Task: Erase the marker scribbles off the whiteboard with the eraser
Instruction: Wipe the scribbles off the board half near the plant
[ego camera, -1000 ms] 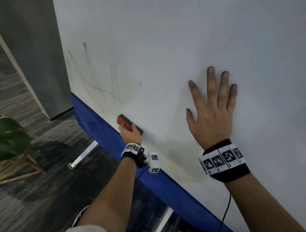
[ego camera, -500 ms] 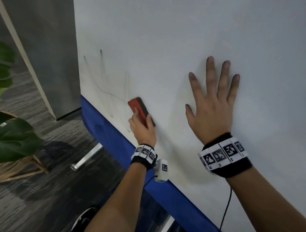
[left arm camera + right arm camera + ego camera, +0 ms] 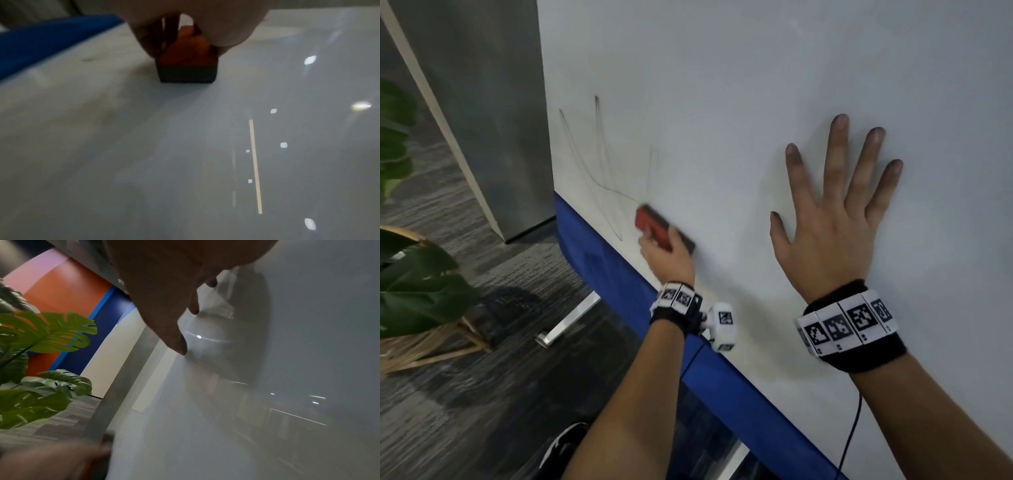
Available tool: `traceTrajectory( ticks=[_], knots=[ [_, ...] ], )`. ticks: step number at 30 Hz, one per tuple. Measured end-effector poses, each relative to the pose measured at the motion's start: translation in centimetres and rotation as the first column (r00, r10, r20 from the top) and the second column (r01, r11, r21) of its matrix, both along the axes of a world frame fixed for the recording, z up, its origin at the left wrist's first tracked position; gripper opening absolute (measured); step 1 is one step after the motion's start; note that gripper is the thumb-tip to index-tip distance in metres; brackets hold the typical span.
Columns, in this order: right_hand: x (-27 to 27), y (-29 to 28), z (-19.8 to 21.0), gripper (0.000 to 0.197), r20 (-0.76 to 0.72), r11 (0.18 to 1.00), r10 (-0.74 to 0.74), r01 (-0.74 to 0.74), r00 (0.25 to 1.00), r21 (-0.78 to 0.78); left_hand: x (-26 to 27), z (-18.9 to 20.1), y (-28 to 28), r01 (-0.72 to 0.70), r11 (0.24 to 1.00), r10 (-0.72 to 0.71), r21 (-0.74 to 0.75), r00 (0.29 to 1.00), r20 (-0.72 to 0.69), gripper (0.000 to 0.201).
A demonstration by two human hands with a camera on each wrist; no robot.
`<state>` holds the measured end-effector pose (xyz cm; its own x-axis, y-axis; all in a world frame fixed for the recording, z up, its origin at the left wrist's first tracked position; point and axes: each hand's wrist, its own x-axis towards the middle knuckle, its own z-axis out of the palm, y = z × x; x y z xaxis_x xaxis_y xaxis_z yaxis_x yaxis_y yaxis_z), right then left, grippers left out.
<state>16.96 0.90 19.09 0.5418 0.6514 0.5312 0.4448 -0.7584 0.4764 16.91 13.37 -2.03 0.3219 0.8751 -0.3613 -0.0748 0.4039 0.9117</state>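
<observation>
Your red block eraser with its dark felt face (image 3: 661, 229) sits flat against the white glossy whiteboard (image 3: 756, 85), left of centre in the head view and just above the blue lower rim (image 3: 599, 260). Your left hand (image 3: 671, 260) grips it from below, fingers and thumb curled round its red back; the left wrist view shows the felt pressed to the surface. Half a second ago the eraser stood higher and more upright on the board, and a second ago it was low by the rim again, so you are scrubbing up and down over one patch. That patch now looks pale and smeared, while the thin black marker scribbles (image 3: 599, 171) remain in the upper left of the board, their tail reaching the eraser's upper corner. Most of the marks are likely yet to be wiped, and the strokes need to travel further up and left.

Your right hand (image 3: 828, 219) lies flat on the board at right of frame, fingers spread wide, holding nothing and well apart from the eraser. Nothing stands between eraser and scribbles. A leafy green plant (image 3: 417, 284) in a woven basket stands on the dark carpet at the left edge, beside a grey partition panel (image 3: 493, 120).
</observation>
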Motion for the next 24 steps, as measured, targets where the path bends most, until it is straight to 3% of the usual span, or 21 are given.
traceTrajectory(
  ticks=[2,5,8,11,14,16,19,21,24],
  knots=[
    [-0.1,0.2,-0.1,0.081,-0.007,1.000,-0.001,0.001,1.000,0.001,-1.2,-2.7,-1.3,0.086,0.987,-0.101,-0.140,0.989,-0.104,0.049],
    [-0.7,0.8,-0.3,0.078,-0.018,0.999,0.001,-0.001,1.000,0.047,-1.4,-1.8,-0.9,0.126,0.982,-0.149,-0.142,0.975,-0.167,0.047],
    [-0.7,2.4,-0.2,0.077,-0.046,0.994,0.100,-0.098,0.994,0.049,-0.4,3.5,2.4,0.061,0.989,-0.057,0.135,0.998,-0.028,0.048],
    [0.1,3.8,-0.2,0.081,-0.032,0.991,0.132,-0.133,0.991,-0.026,0.5,9.0,5.9,-0.013,0.907,-0.050,0.421,0.989,0.140,0.052],
    [0.4,4.1,-0.7,0.081,-0.023,0.994,0.097,-0.098,0.995,-0.052,1.5,9.2,7.6,-0.054,0.871,-0.041,0.488,0.982,0.184,0.054],
    [0.5,3.8,-0.8,0.082,-0.032,0.994,0.091,-0.093,0.995,-0.066,1.3,5.7,6.9,-0.051,0.930,-0.025,0.365,0.979,0.201,0.054],
    [0.5,3.8,-1.1,0.084,-0.037,0.994,0.076,-0.078,0.996,-0.080,-0.4,-2.8,2.1,0.069,0.993,-0.077,0.096,0.993,0.088,0.041],
    [0.4,4.0,-1.5,0.085,-0.028,0.994,0.069,-0.071,0.997,-0.081,-1.9,-7.4,-2.3,0.143,0.988,-0.143,-0.060,0.990,-0.008,0.040],
    [0.5,3.9,-1.7,0.084,-0.018,0.993,0.079,-0.080,0.997,-0.082,-2.0,-10.2,-4.9,0.152,0.951,-0.185,-0.269,0.977,-0.105,0.046]
  ],
)
